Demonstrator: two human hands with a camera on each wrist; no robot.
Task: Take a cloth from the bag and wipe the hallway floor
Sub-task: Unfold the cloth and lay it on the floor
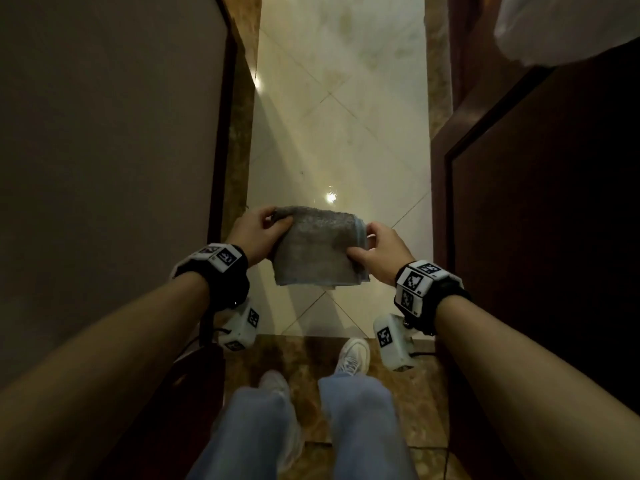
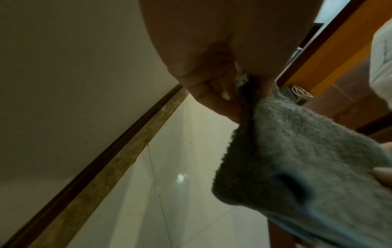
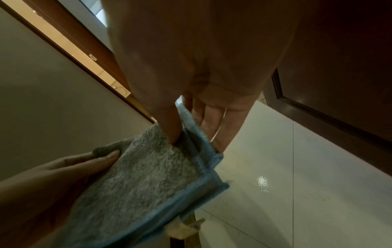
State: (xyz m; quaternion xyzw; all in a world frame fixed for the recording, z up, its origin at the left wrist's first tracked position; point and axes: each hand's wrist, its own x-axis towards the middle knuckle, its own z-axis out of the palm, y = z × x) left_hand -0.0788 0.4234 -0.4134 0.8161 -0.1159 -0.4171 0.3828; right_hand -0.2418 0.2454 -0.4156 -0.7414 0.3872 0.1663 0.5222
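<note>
A folded grey cloth [image 1: 317,249] with a blue hem hangs in the air between both hands, above the pale tiled hallway floor [image 1: 339,140]. My left hand [image 1: 258,233] pinches its left edge, thumb on top. My right hand [image 1: 375,252] pinches the right, blue-edged side. In the left wrist view the fluffy cloth [image 2: 297,159] runs from the left hand's fingers [image 2: 214,99] toward the lower right. The right wrist view has the cloth [image 3: 152,177] with its blue hem held by the right thumb and fingers [image 3: 174,127], and the left hand [image 3: 63,174] on its far edge. A white bag [image 1: 568,26] shows at the top right.
A beige wall [image 1: 104,150] closes the left side and a dark wooden door [image 1: 547,202] the right. Brown marble borders [image 1: 239,140] edge the narrow floor. My legs and white shoes [image 1: 351,355] stand on a brown marble strip at the near end.
</note>
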